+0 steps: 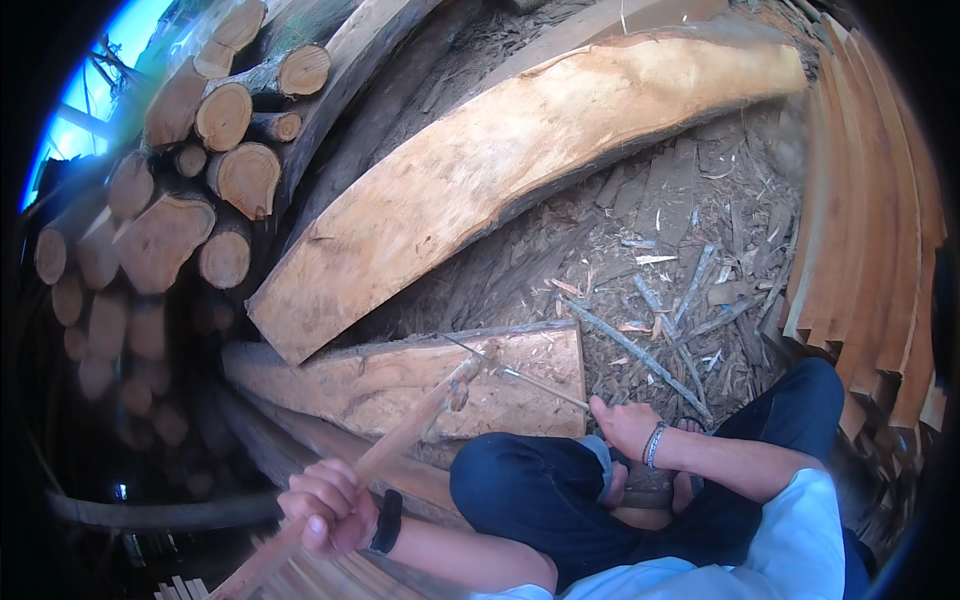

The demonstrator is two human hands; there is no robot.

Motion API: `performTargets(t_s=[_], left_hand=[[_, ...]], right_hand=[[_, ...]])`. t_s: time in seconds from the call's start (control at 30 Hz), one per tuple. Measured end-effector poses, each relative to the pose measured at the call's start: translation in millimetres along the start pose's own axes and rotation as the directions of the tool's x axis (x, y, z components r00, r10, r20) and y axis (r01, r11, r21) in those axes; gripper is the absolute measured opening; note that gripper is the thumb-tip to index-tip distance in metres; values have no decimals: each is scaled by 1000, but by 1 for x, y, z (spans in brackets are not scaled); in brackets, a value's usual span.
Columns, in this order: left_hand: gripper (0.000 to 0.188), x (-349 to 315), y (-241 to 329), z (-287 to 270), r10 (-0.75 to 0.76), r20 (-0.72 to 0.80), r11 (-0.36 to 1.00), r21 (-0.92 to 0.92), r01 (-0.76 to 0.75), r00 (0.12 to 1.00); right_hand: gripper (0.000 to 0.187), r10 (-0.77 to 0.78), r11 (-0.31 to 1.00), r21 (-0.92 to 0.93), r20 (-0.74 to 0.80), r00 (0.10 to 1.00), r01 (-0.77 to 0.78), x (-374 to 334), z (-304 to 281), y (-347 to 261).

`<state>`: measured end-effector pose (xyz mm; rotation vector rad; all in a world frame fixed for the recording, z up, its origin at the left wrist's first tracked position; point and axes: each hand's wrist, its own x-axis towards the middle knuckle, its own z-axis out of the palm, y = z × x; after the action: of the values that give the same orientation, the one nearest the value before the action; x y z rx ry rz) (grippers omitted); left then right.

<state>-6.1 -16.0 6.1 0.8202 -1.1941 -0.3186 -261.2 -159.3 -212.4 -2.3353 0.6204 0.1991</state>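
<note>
- Down at the lower left, the left hand (pixel 325 505) is wrapped tight round the end of a long wooden handle (pixel 400 440); the handle runs up and right to a small head (pixel 462 385) that sits blurred over the flat plank (pixel 400 385).
- Right hand (pixel 622 422) is pinched closed on a thin metal rod (pixel 530 378), which slants up and left across the plank toward the tool's head.
- A glancing blow could throw the rod sideways, since only fingertips steady it.
- Fingers sit on the rod, near the plank's edge; a missed swing could land on them.
- Bent knee (pixel 520 480) and sandalled foot (pixel 690 425) lie just beside the plank, so a slipping head may reach them.
- Loose bark and chips (pixel 680 290) lie just beside the plank; a shifting plank would spoil the aim.
</note>
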Motion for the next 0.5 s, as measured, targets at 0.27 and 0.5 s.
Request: performTargets(t_s=[0.27,0.5], left_hand=[[43,0,0,6,11,-14,1000,7,-11,1000],[42,0,1,-2,7,6,1000,16,-7,1000]], right_hand=[[16,46,999,-18,26,999,-45,-4,1,6],[19,17,1000,9,13,1000,-17,4,9,8]])
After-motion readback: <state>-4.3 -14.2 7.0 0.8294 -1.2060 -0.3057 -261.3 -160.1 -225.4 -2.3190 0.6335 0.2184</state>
